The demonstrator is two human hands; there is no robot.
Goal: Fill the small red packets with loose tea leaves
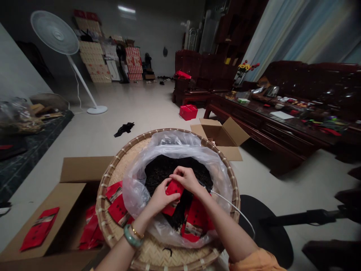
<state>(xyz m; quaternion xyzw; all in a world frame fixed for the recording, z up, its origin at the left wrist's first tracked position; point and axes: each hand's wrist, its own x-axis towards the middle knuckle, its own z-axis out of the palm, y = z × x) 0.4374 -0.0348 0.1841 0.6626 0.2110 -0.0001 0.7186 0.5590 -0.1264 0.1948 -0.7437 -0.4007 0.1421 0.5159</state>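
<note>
My left hand (161, 196) is wrapped round a small red packet (175, 187) above the clear plastic bag (134, 177). The fingers of my right hand (186, 178) pinch that packet's top edge. Dark loose leaves, like tea (158, 167), fill the open bag. More red packets (195, 220) lie inside it, below my right forearm. The bag sits on a round woven bamboo tray (120, 165). Other printed red packets (117, 209) rest on the tray's left side. A thin white cable (239, 212) runs from beside my right wrist over the tray's rim.
At the left, an open cardboard box (67, 192) holds red packets, with one red packet (39, 229) on its flap. Another open box (222, 133) stands beyond the tray. A black round stand base (270, 229) is at right, near a long wooden table (239, 113). A white fan (97, 109) stands behind.
</note>
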